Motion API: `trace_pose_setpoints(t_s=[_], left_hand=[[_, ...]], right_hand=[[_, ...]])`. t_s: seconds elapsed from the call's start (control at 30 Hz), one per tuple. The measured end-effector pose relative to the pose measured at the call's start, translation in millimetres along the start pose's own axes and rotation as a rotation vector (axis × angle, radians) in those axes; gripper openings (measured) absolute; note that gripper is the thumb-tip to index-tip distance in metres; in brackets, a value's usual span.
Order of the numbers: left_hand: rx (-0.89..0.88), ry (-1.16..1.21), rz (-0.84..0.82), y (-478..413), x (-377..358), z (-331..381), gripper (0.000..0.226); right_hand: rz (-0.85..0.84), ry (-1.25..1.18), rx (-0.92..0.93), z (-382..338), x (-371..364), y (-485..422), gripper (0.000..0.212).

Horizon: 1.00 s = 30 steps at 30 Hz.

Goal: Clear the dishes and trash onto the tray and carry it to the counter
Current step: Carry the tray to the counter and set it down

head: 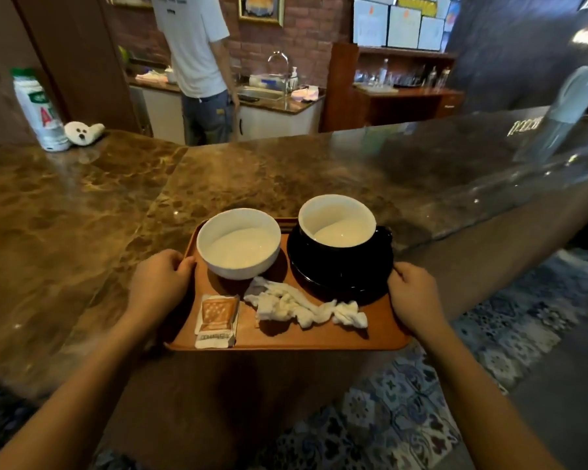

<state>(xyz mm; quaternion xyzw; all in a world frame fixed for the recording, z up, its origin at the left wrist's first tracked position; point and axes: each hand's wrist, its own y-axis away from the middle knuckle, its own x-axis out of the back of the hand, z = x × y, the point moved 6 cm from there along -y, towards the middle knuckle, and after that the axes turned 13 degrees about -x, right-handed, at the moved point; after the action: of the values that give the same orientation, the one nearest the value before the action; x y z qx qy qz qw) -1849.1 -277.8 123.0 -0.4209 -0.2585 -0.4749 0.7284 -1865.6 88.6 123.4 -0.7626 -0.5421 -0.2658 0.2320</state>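
The brown marble-patterned counter (82, 212) is the largest surface, running wide to the left and far side of the one orange-brown rectangular plastic tray (286, 337). The tray's far part lies over the counter's near edge, while its near part juts out past that edge above the patterned tile floor (404, 418). Beyond the tray the counter top is open; at its far left corner stand one white plastic bottle with a green cap (36, 106) and one small white plush toy (82, 130), both well away from the tray. Behind the counter one person in a white shirt (194, 45) stands at a sink.

On the tray are four things. One black saucer (336, 276) sits at the far right, carrying one black cup with a white inside (336, 222). One white round ceramic bowl (239, 242) sits at the far left, just beside the saucer. One crumpled white paper napkin (302, 307) lies nearer, in front of both. One small biscuit packet (216, 320) lies at the near left corner.

The left hand (160, 276) is clenched on the tray's left rim, and the right hand (414, 293) grips the right rim beside the saucer.
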Motion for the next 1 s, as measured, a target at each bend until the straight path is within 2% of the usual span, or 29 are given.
trace_pose_setpoints(t_s=[0.2,0.43,0.7,1.0], left_hand=[[-0.091,-0.105,-0.132,-96.7,-34.7,-14.1,0.031],[-0.204,-0.211,-0.133,-176.5,-74.3,-29.7,0.03],[-0.281,-0.303,-0.169,-217.3,-102.1,-39.8,0.033],[-0.288,-0.353,-0.186,-227.2,-111.8,-32.1,0.033]], right_hand=[[0.031,0.027,-0.035,-17.9,-33.2,-73.8,0.043],[0.042,0.134,-0.09,-31.8,-70.5,-137.8,0.041],[0.07,0.441,-0.09,-35.6,-92.5,-182.5,0.039],[0.091,0.61,-0.052,-36.0,-93.0,-203.5,0.034]])
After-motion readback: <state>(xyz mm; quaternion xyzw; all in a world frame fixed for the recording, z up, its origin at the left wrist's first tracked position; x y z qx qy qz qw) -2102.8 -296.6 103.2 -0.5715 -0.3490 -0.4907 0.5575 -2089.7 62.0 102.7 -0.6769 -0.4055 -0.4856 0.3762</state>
